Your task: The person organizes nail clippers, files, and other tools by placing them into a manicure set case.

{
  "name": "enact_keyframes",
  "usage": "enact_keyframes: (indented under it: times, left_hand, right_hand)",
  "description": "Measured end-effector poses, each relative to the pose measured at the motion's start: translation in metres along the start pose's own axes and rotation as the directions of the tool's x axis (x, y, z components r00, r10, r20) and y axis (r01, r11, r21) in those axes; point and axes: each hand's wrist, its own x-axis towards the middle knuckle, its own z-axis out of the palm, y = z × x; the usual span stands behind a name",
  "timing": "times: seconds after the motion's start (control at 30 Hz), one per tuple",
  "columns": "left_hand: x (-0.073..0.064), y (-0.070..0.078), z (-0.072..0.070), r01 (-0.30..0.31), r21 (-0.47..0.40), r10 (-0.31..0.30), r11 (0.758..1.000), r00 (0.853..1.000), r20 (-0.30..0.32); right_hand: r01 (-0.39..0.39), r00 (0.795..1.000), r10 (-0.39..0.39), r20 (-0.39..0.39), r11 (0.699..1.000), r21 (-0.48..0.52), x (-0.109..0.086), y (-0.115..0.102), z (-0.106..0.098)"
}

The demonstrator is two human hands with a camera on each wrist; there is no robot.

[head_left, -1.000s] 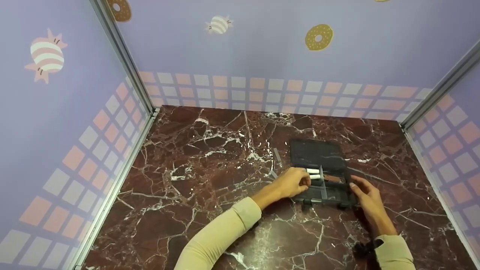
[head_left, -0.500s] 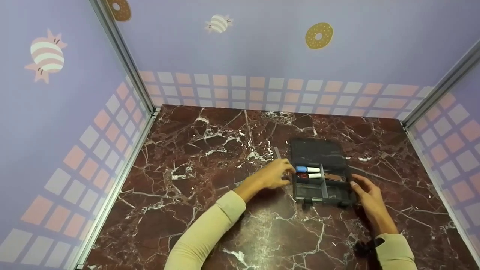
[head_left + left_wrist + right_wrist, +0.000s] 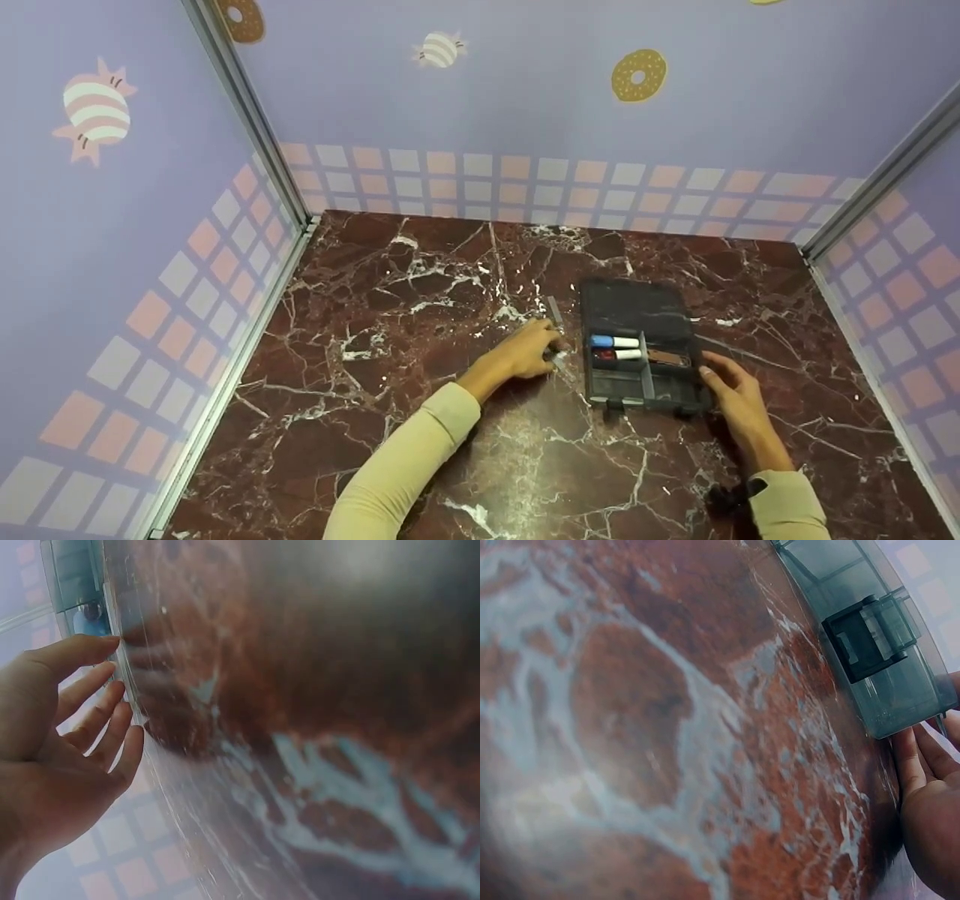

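Observation:
A dark see-through compartment box (image 3: pixel 619 382) lies with its lid (image 3: pixel 637 307) folded back. Its upper left compartment holds a blue-and-white marker (image 3: pixel 615 342) and a red-and-white marker (image 3: pixel 617 355). A flat brown piece (image 3: pixel 669 358) is in the upper right one. My left hand (image 3: pixel 525 350) is left of the box, fingertips down at the tabletop beside a thin grey strip (image 3: pixel 562 365); in the left wrist view its fingers are spread and relaxed. With thumb and fingers my right hand (image 3: pixel 739 397) holds the box's right side. A latch (image 3: pixel 866 637) shows in the right wrist view.
A second thin grey strip (image 3: pixel 553 309) lies beyond my left hand. The marbled dark red tabletop (image 3: pixel 420 352) is bounded by patterned walls (image 3: pixel 480 97) at the back and both sides. A small black object (image 3: pixel 726 496) is by my right wrist.
My left hand has drawn back from over the box's left compartments to the tabletop on the left, uncovering both markers. The right hand has stayed at the box.

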Motion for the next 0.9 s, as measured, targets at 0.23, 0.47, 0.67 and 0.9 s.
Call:
enact_keyframes:
  times: [0.23,0.47,0.67,0.9]
  left_hand:
    - [-0.003,-0.007,0.000,0.000,-0.051,0.001,0.999,1.000,0.011]
    - [-0.006,-0.010,-0.006,-0.034,-0.156,0.044,0.987,0.997,0.059]
    - [-0.008,-0.004,-0.016,-0.064,-0.202,0.067,0.977,0.998,0.008]
    - [-0.003,0.020,-0.019,-0.140,-0.218,0.130,0.966,0.990,-0.060]
  right_hand:
    - [-0.001,1.000,0.001,0.022,1.000,0.006,0.000,0.000,0.000]
    - [0.001,1.000,-0.001,0.003,1.000,0.019,-0.001,-0.001,0.001]
    - [-0.008,1.000,0.008,-0.002,1.000,0.025,-0.001,-0.002,0.002]
    - [-0.011,1.000,0.012,-0.018,0.999,0.045,0.002,-0.003,0.002]
